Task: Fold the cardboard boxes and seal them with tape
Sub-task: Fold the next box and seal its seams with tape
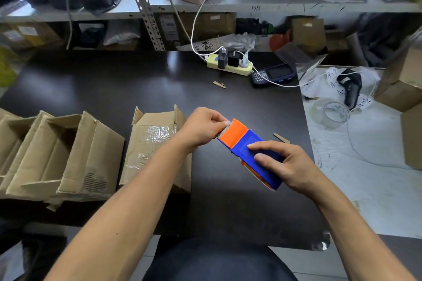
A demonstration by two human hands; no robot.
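**Both hands on the tape dispenser above the dark table**

Here the right hand (282, 164) grips the blue body of the tape dispenser (253, 150), fingers curled over its top, while the left hand (202, 129) pinches at the toothed orange end, thumb and fingertips pressed together on the tape edge there. The dispenser hangs tilted above the dark table (114, 89). Just left of the hands lies a flattened cardboard box (155, 143) with clear tape across its face; further left stand opened cardboard boxes (68, 155) leaning together. Well behind, a yellow power strip (229, 67) and a handheld scanner (274, 74) rest on the table; a clear tape roll (331, 114) sits to the right
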